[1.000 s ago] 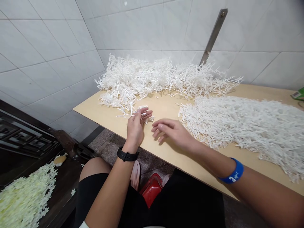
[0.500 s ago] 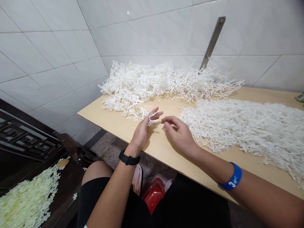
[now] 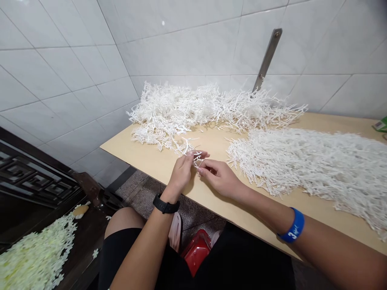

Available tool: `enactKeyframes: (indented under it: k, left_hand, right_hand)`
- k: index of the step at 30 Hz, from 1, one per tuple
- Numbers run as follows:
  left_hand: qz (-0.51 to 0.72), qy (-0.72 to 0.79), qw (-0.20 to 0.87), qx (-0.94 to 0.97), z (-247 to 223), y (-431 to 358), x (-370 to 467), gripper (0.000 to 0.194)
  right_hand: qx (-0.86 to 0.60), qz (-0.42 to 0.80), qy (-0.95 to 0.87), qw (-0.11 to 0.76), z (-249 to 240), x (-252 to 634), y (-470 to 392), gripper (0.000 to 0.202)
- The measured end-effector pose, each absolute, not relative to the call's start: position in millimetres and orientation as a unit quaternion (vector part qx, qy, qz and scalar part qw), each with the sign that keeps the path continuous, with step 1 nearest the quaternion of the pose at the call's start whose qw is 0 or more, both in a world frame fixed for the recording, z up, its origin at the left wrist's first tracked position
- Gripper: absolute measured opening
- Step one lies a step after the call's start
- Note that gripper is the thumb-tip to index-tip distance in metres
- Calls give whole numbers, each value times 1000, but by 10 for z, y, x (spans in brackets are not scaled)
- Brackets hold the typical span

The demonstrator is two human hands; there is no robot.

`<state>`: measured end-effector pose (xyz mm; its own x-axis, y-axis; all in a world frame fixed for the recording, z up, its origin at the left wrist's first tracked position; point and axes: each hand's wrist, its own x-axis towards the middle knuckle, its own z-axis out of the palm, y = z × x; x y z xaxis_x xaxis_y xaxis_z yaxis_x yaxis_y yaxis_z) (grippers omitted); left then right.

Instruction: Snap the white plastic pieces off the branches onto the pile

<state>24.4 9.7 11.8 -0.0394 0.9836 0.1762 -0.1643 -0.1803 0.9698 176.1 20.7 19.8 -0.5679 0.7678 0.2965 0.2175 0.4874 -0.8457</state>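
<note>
My left hand [image 3: 182,171] is closed on a white branched plastic sprig [image 3: 198,157], thumb on top, its thin twigs poking out past the fingers. Thumb and forefinger of my right hand [image 3: 219,176] pinch the sprig's near end. Both hands are just above the front part of the tan board table [image 3: 148,167]. Behind them lies a tangled heap of white branched sprigs [image 3: 193,106], some trailing down towards my left hand. To the right of my right hand spreads a flatter pile of short white twig pieces [image 3: 302,159].
Tiled walls stand behind and left, with a metal bracket [image 3: 267,60] on the back one. A green packet [image 3: 380,125] lies at the far right. Pale yellow-green flower pieces [image 3: 39,253] cover dark wooden furniture at lower left. Something red [image 3: 197,250] is between my feet.
My right hand has moved left and its fingertips have closed on the sprig in my left hand. My left hand has come slightly nearer and to the right.
</note>
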Motion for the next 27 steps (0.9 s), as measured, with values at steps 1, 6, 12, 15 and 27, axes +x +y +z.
enactKeyframes:
  k: [1, 6, 12, 15, 27]
  left_hand:
    - [619, 428, 476, 454, 103, 110, 238, 40]
    - [656, 435, 484, 383, 102, 138, 246, 38]
    - [628, 460, 465, 422, 69, 145, 249, 37]
    - [575, 484, 442, 490, 49, 138, 240, 37]
    - [297, 526, 153, 782, 164, -6, 399, 30]
  right_hand:
    - [-295, 396, -805, 328, 217, 1760, 172, 24]
    - [-268, 310, -859, 305, 230, 1809, 148, 22]
    - [-498, 101, -796, 330, 170, 2013, 488, 46]
    - [-517, 109, -782, 331, 172, 2044, 530, 51]
    - [-391, 359, -735, 422, 155, 1925, 412, 39]
